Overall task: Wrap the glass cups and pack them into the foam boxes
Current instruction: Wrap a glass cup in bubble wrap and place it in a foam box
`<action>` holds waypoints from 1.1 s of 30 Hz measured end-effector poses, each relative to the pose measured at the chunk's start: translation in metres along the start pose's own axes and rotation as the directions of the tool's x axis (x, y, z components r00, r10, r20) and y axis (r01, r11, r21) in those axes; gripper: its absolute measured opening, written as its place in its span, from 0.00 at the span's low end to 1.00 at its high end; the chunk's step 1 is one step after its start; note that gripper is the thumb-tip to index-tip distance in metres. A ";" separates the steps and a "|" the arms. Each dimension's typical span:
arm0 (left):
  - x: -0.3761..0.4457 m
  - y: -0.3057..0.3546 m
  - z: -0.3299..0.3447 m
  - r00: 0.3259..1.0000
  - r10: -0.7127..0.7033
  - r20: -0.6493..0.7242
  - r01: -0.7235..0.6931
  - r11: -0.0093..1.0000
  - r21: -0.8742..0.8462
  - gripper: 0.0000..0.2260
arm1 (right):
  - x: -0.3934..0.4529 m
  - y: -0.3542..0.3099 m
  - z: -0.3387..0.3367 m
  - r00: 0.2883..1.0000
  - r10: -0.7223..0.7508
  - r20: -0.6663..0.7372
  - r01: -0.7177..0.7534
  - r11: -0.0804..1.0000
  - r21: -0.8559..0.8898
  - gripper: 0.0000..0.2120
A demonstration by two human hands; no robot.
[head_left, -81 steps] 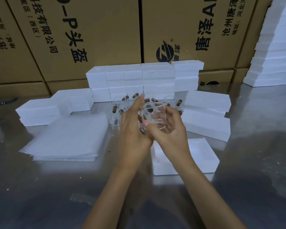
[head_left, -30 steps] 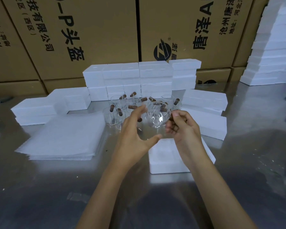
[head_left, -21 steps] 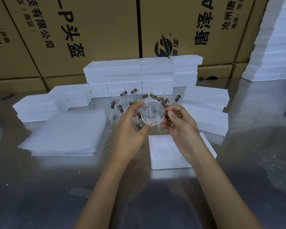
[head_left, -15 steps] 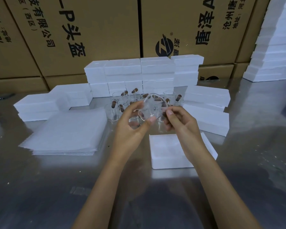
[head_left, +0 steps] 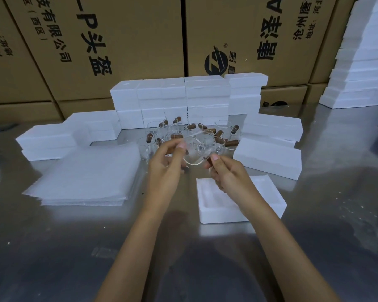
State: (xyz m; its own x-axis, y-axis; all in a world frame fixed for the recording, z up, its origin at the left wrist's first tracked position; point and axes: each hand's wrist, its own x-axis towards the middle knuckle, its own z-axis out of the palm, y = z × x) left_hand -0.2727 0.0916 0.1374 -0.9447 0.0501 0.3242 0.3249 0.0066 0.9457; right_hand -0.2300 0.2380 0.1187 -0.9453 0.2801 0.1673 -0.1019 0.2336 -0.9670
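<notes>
A clear glass cup point(head_left: 198, 148) with a brown wooden handle hangs tilted in the air above the table, its base turned toward me. My left hand point(head_left: 165, 165) pinches its left side between thumb and fingers. My right hand point(head_left: 226, 173) grips it by the handle on the right. Just below lies an open white foam box point(head_left: 268, 201) with moulded hollows. A stack of thin white foam wrapping sheets point(head_left: 85, 177) lies to the left. Several more glass cups with wooden handles point(head_left: 175, 130) stand behind my hands.
Closed white foam boxes are stacked at the back point(head_left: 183, 99), at the left point(head_left: 50, 140) and at the right point(head_left: 268, 149). A tall foam stack point(head_left: 362, 62) rises at far right. Big printed cardboard cartons point(head_left: 118, 40) wall off the rear of the shiny metal table point(head_left: 52, 247).
Both hands have turned the cup over in the air, from mouth up to base facing me, and it now tilts further. My right hand shifted onto the handle.
</notes>
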 end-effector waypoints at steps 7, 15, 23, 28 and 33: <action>0.027 -0.026 -0.073 0.932 0.246 -0.268 -0.009 0.753 0.658 0.13 | 0.002 0.000 -0.001 0.998 0.015 -0.062 -0.014 1.000 0.020 0.14; 0.036 -0.055 -0.111 0.916 0.052 -0.398 0.276 0.638 0.719 0.12 | 0.001 -0.002 -0.002 0.991 0.024 -0.134 -0.016 0.998 0.060 0.14; 0.037 -0.025 -0.105 0.898 0.085 -0.432 0.124 0.893 0.433 0.02 | 0.001 -0.007 -0.006 0.993 0.076 -0.091 -0.049 0.961 0.271 0.15; 0.030 -0.013 -0.085 0.977 -0.089 -0.195 0.108 0.991 0.085 0.07 | -0.003 -0.015 -0.004 0.999 0.017 0.046 -0.039 0.840 0.542 0.11; 0.026 -0.016 -0.064 0.992 -0.121 -0.033 0.123 0.990 0.069 0.03 | -0.006 -0.019 -0.002 0.994 -0.089 0.063 0.048 0.874 0.483 0.10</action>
State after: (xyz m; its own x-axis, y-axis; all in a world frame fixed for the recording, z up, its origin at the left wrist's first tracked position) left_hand -0.3049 0.0293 0.1321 -0.9781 0.0155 0.2078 0.2084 0.0820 0.9746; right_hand -0.2215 0.2338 0.1365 -0.9500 0.1994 0.2402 -0.2839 -0.2319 -0.9304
